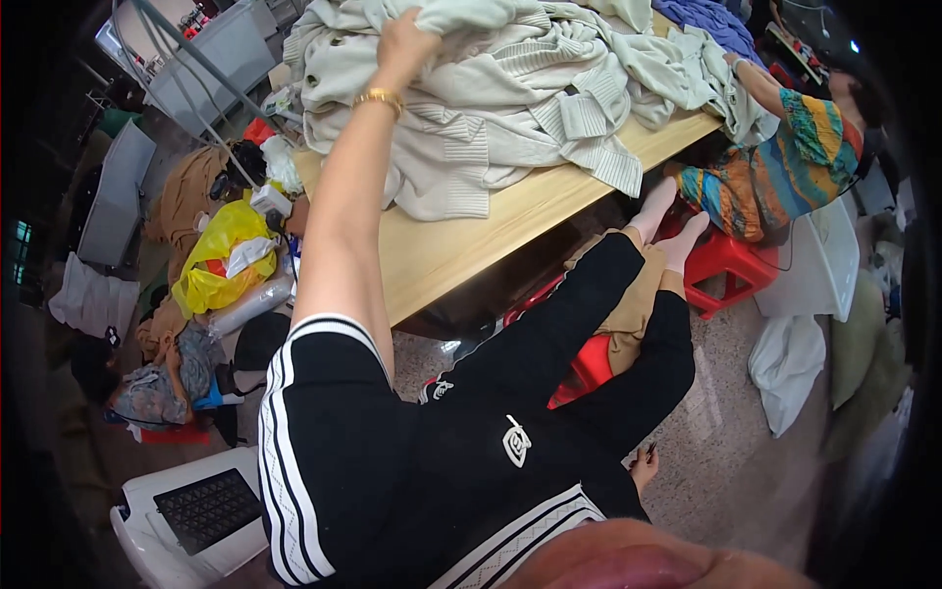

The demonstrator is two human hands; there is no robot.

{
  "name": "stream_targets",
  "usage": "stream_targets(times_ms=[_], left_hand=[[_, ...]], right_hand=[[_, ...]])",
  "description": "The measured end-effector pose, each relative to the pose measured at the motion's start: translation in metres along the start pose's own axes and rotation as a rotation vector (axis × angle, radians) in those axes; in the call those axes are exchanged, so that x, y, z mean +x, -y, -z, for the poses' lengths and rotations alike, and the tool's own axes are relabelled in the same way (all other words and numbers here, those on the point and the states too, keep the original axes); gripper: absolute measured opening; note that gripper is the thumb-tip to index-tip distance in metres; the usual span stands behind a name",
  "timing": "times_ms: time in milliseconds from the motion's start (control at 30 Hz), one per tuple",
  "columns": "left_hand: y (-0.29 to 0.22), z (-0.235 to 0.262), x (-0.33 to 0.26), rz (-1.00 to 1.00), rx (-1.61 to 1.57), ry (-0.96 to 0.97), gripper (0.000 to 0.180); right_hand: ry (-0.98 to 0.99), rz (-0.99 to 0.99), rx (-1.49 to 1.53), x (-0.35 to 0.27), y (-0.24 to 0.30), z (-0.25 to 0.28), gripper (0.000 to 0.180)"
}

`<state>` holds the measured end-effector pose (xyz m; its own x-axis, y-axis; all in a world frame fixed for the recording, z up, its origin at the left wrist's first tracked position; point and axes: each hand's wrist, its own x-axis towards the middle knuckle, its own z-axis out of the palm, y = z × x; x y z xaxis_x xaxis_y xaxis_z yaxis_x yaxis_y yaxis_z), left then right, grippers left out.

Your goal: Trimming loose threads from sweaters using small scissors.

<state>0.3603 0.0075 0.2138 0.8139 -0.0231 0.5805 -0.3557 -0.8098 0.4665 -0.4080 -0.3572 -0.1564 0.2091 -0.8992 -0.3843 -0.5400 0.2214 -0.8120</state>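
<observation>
left fingers [424, 22] buried in knitwear [491, 88]

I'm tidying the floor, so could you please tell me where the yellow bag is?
In the head view, the yellow bag lies on the floor at the left, beside the wooden table's left end, among other clutter.

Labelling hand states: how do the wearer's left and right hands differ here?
The left hand is raised, arm stretched out, gripping the cream knitted garment on the pile on the wooden table; the right hand hangs low beside the hip, over the speckled floor, well away from the pile. The left wrist carries a gold bracelet; the right wrist is hidden. The right hand's grip cannot be told.
</observation>
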Motion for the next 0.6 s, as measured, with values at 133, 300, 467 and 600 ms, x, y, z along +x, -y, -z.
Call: stream_targets(times_ms=[133, 300, 467, 600], left_hand=[[-0.03, 0.017, -0.094, -0.138, -0.088, 0.028, 0.055], [-0.031, 0.038, -0.191, -0.258, -0.148, 0.159, 0.059], [-0.016, 0.079, -0.243, -0.235, -0.127, 0.094, 0.06], [-0.024, 0.108, -0.273, -0.192, 0.036, 0.185, 0.066]], right_hand=[[-0.041, 0.009, 0.047, 0.004, 0.0, 0.011, 0.048], [-0.048, 0.112, 0.011, 0.021, 0.017, 0.028, 0.048], [-0.056, 0.151, 0.058, 0.04, 0.031, 0.021, 0.045], [-0.019, 0.163, 0.093, 0.033, 0.033, 0.019, 0.043]])
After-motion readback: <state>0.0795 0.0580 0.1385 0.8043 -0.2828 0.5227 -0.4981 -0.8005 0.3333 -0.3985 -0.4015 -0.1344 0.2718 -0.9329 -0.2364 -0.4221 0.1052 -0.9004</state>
